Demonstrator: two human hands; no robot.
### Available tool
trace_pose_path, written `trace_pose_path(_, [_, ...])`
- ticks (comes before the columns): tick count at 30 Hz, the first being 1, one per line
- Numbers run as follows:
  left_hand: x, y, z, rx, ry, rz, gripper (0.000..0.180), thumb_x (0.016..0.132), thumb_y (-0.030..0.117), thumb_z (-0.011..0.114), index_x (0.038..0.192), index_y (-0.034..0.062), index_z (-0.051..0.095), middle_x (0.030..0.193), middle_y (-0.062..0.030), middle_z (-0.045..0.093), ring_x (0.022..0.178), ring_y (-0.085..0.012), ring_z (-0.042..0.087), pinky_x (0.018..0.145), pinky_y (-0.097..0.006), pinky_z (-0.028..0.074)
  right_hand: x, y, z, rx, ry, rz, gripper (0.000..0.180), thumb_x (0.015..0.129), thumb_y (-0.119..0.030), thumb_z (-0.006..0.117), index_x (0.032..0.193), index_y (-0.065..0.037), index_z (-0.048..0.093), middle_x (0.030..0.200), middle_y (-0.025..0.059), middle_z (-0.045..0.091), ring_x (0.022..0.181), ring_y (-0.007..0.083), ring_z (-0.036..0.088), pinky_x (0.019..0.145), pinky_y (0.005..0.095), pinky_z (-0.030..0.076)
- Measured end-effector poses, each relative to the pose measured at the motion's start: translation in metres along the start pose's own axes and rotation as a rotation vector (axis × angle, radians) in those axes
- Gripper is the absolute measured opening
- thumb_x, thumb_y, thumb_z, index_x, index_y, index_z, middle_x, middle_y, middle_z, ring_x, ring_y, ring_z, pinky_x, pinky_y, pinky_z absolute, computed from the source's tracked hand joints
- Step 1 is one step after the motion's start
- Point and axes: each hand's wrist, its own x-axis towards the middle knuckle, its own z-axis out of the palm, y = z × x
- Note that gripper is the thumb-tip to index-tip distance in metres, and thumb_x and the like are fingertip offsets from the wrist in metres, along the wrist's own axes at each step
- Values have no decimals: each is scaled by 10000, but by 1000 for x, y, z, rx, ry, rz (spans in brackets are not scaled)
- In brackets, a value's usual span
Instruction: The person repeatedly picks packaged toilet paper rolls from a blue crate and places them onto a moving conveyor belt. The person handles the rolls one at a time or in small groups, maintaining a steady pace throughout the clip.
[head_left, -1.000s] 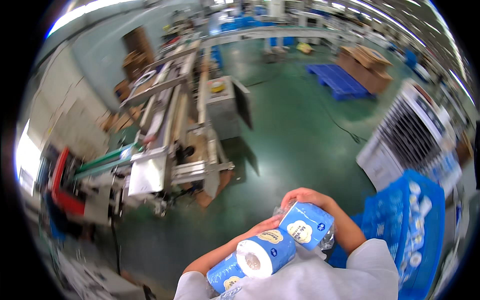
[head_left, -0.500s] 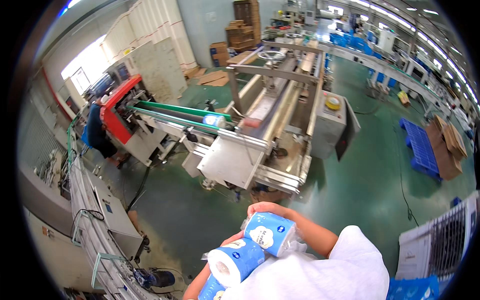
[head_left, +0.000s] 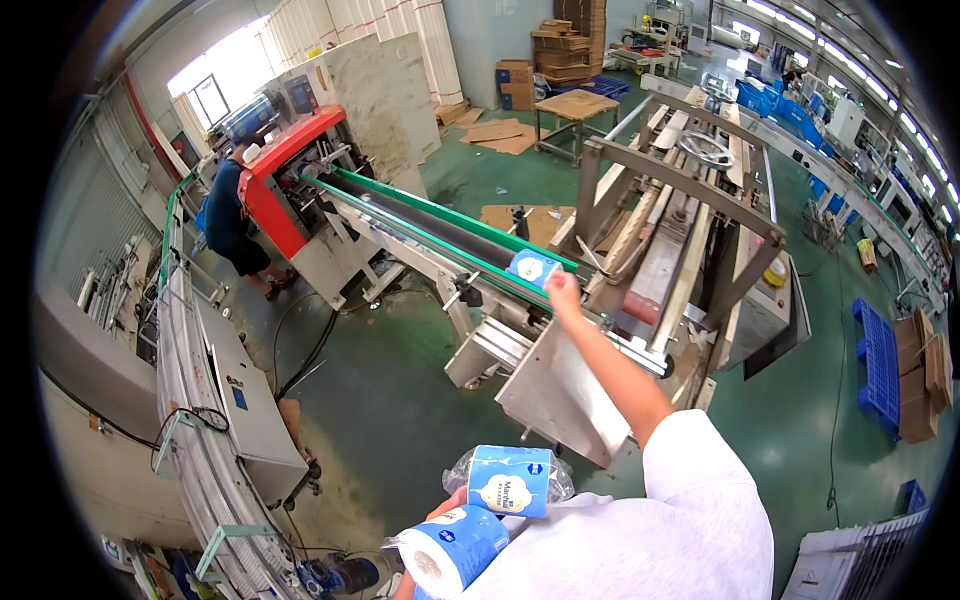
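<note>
My right hand (head_left: 563, 293) is extended forward at full arm's reach, fingers closed on one wrapped roll (head_left: 533, 268) in blue-and-white film. The roll sits at the near end of the conveyor (head_left: 440, 232), a dark belt between green side rails; whether the roll touches the belt I cannot tell.

My left hand (head_left: 447, 503) is low at the picture's lower edge, close to my body, mostly hidden. It bears two more rolls: the upper roll (head_left: 510, 481), lying on its side with its label facing up, and the lower roll (head_left: 447, 550), with its white end turned to the left. Only a few fingers show under the upper roll; they are curled against the wrapping.

The conveyor runs from a red machine (head_left: 283, 180) at upper left toward a grey metal frame (head_left: 680, 200) on the right. A slanted steel plate (head_left: 560, 395) hangs below the conveyor's near end. Another person (head_left: 232, 225) in dark blue stands bent at the red machine, well apart from me. The floor (head_left: 400, 400) is green.
</note>
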Motion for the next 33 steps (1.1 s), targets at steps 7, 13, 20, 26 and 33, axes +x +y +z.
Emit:
trace_pose_path(7, [37,138,-51,-19,3,16,511,909,233,508,1345,37,326,1094,-62,560,959,-134,567,820,-257,463,103,63,55,-186,281,556,563,653,-190,699,1099,87,496,1032,201,563,949,278,573,773,378,482])
trace_pose_path(13, [46,281,-81,-2,20,33,511,910,232,507,1346,37,325,1087,-61,563,952,-134,569,815,-257,465,104,35,104,221,89,719,219,739,-137,661,914,-20,598,821,73,607,688,191,594,579,323,476])
trace_pose_path(20, [89,390,-93,24,21,-36,512,910,232,505,1347,37,323,1078,-61,567,945,-134,571,809,-256,467,137,22,208,494,-15,734,239,777,-155,642,997,-69,603,904,61,626,767,174,594,635,313,489])
trace_pose_path(26, [133,456,-89,52,16,-83,512,911,231,504,1348,37,321,1071,-60,569,938,-134,574,804,-256,469,171,55,291,569,-99,722,249,742,-160,695,947,-47,609,846,47,635,699,154,606,593,304,486])
trace_pose_path(33, [186,527,-64,93,24,-53,513,912,230,502,1350,38,319,1063,-59,573,930,-134,576,798,-256,471,169,19,347,400,-121,724,381,714,-234,752,982,-6,606,914,79,647,756,151,633,619,271,512])
